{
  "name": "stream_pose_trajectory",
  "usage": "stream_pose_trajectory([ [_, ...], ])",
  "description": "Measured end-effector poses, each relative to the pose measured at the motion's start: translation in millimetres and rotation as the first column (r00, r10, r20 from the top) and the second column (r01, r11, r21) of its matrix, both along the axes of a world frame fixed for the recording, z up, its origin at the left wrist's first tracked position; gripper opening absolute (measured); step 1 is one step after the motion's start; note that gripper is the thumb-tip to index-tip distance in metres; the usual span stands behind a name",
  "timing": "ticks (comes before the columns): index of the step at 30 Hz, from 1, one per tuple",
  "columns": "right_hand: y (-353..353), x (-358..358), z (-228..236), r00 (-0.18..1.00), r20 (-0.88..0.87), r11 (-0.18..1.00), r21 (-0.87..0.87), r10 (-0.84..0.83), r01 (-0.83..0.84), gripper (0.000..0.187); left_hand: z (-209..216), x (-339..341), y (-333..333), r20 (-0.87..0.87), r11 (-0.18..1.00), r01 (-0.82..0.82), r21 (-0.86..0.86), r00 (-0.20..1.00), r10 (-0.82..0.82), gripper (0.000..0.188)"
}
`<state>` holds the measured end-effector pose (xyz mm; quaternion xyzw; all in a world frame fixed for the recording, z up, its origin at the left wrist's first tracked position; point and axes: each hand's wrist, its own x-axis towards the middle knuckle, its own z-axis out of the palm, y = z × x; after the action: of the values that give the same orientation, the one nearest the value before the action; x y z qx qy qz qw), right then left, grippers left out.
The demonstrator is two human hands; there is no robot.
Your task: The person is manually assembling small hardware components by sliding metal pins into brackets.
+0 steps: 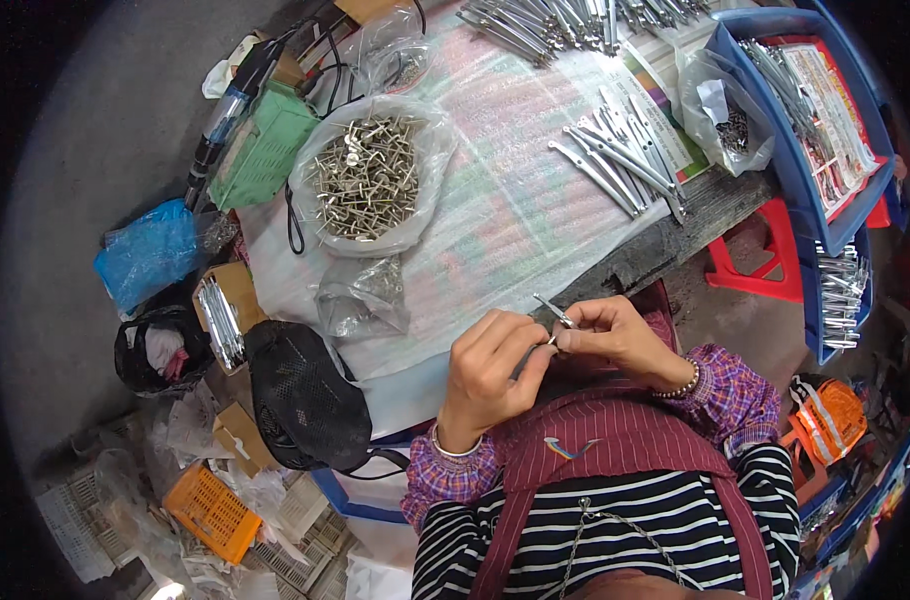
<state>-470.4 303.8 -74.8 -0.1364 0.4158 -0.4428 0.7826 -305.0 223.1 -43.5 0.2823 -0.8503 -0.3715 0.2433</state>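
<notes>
Both my hands meet in front of my apron near the table's front edge. My right hand (615,335) is closed, pinching a slim silvery metal piece (552,307) that sticks up past its fingertips. My left hand (495,368) is closed too, thumb against forefinger, at a small bright metal bit (552,340) between the two hands. Whether that bit is a separate pin or part of the slim piece I cannot tell. Farther off, a bowl lined with clear plastic (437,150) holds a heap of headed metal pins (365,180).
Several flat metal strips (620,150) lie at the table's right, more (545,25) at its far edge. Blue trays (837,238) with metal parts stand right, beside a red stool (760,260). A black mesh bag (310,395) and an orange basket (212,512) are on the left.
</notes>
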Motion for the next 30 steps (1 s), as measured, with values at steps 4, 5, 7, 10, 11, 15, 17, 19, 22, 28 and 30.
stream_pose_trajectory([
  [4, 0, -1, -1, 1.000, 0.026, 0.999, 0.031, 0.005, -0.006, 0.012, -2, 0, 0, -0.026, 0.999, 0.036, -0.025, 0.999, -0.037, 0.016],
  [5, 0, -1, -1, 1.000, 0.013, 1.000, 0.021, 0.009, -0.010, 0.012, -2, 0, 0, -0.029, 0.999, 0.040, -0.034, 0.999, -0.041, 0.017],
  [7, 1, 0, -3, 1.000, -0.003, 1.000, 0.010, 0.011, -0.011, 0.012, -2, -1, 0, -0.033, 0.998, 0.046, -0.043, 0.998, -0.048, 0.017],
  [10, 2, 3, -6, 0.999, -0.026, 0.999, -0.012, -0.044, 0.044, 0.013, -6, -1, 1, -0.051, 0.999, 0.029, -0.015, 0.998, -0.029, 0.018],
  [11, 1, 1, -2, 0.999, -0.031, 1.000, 0.012, -0.029, 0.029, 0.013, -6, 0, 2, -0.061, 1.000, -0.002, 0.015, 0.998, 0.003, 0.018],
  [15, 1, 3, -3, 0.995, -0.088, 0.999, 0.015, -0.037, 0.038, 0.014, -14, 1, 7, -0.097, 0.989, -0.084, 0.120, 0.991, 0.096, 0.017],
  [17, 3, 6, -9, 0.992, -0.099, 0.997, -0.016, -0.082, 0.081, 0.015, -14, -1, 10, -0.103, 0.981, -0.108, 0.159, 0.987, 0.125, 0.017],
  [19, 4, 9, -11, 0.987, -0.107, 0.992, -0.048, -0.123, 0.119, 0.015, -14, -2, 12, -0.106, 0.971, -0.136, 0.195, 0.982, 0.159, 0.017],
  [22, 4, 9, -11, 0.981, -0.119, 0.985, -0.101, -0.155, 0.143, 0.015, -15, -2, 13, -0.102, 0.948, -0.179, 0.265, 0.972, 0.212, 0.015],
  [28, 6, 4, -5, 0.983, -0.140, 0.985, -0.144, -0.117, 0.097, 0.013, -21, 4, 11, -0.146, 0.914, -0.152, 0.377, 0.964, 0.221, 0.010],
  [30, 5, -1, -6, 0.818, -0.524, 0.866, -0.496, -0.236, -0.068, 0.016, -22, 6, 11, -0.152, 0.889, -0.175, 0.423, 0.954, 0.260, 0.010],
])
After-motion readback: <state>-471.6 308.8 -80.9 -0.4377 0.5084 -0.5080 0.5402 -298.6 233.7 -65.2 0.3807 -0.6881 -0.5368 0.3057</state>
